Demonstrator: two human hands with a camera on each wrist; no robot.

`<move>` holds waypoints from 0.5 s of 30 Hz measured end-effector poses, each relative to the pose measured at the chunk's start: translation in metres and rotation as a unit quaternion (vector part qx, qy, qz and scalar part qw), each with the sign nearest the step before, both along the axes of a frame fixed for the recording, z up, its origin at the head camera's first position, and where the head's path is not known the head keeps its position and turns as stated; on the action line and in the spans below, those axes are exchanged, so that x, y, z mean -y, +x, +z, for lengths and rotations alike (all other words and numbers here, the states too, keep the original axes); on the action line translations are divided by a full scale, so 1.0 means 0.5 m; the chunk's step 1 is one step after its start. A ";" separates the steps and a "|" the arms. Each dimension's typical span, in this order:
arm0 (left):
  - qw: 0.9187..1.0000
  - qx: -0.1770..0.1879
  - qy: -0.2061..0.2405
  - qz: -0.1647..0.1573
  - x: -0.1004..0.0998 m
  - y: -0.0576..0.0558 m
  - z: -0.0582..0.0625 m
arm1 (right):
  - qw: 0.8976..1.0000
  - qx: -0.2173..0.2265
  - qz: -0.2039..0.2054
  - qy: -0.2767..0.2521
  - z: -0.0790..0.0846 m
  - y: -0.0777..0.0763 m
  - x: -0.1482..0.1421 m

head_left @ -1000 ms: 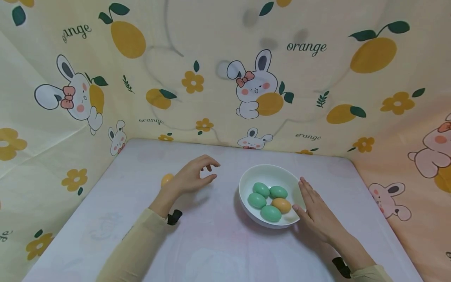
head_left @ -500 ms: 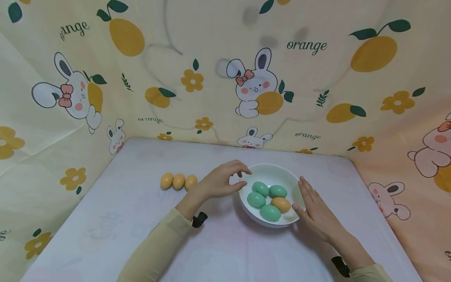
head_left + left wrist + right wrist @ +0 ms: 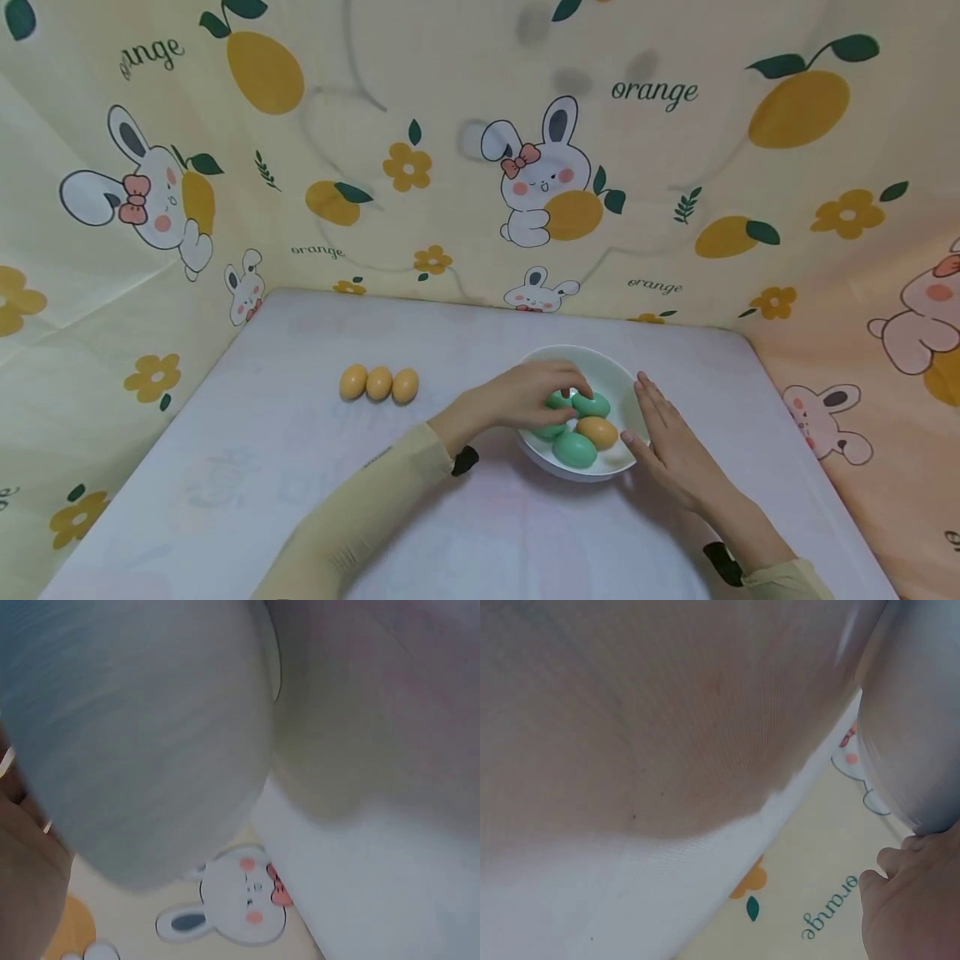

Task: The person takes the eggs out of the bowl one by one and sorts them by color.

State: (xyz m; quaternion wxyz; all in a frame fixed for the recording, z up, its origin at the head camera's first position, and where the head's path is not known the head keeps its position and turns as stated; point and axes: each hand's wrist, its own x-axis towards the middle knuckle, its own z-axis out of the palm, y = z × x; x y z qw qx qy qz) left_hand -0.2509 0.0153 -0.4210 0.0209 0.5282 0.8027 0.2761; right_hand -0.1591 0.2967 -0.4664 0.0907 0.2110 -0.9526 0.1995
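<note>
A white bowl (image 3: pixel 617 381) on the table holds several green eggs (image 3: pixel 575 450) and one yellow egg (image 3: pixel 597 432). My left hand (image 3: pixel 528 394) reaches over the bowl's left rim, its fingers bent and thumb apart, with the fingertips at the upper right green egg (image 3: pixel 592 405). No egg is seen lifted. Straight fingers of my right hand (image 3: pixel 678 462) rest along the bowl's right side, the thumb at the rim. In the left wrist view the bowl's outer wall (image 3: pixel 142 750) fills much of the frame; the right wrist view also shows the bowl (image 3: pixel 915 712) beside the right hand (image 3: pixel 915 900).
Three yellow eggs (image 3: pixel 378 383) stand in a row on the white table (image 3: pixel 247 467), left of the bowl. A cloth (image 3: pixel 435 100) printed with rabbits and oranges rises behind the table and at both sides.
My left hand has moved right, from beside the row of yellow eggs to inside the bowl, uncovering all three. The right hand stays at the bowl's side.
</note>
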 end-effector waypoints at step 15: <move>0.988 -0.032 -0.149 -0.016 -0.089 -0.022 -0.019 | 1.000 -0.013 0.008 -0.005 0.002 0.003 0.001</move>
